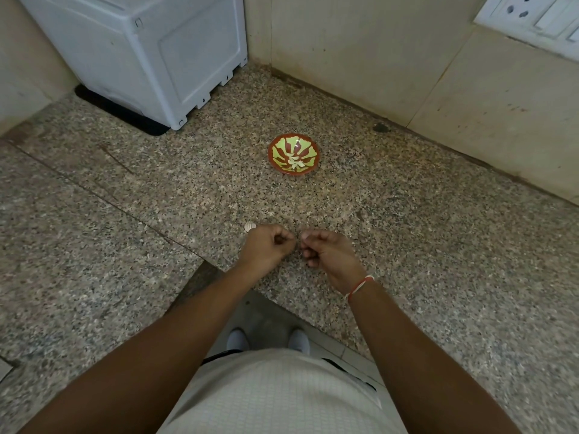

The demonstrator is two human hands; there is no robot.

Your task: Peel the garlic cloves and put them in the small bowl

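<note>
— Left hand (268,245) and right hand (326,250)? Fingers curled, nearly touching, pinching something too small to tell.
— Small bowl (279,142)? Farther back on counter (423,233), peeled cloves (294,162) inside. Garlic (249,226) beside left hand.

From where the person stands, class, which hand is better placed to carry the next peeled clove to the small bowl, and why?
Probably the right hand: the small bowl sits ahead and slightly to its side, a clear path over bare countertop. The left hand lies nearer the garlic bulb. Both hands are curled; any clove is hidden.
</note>
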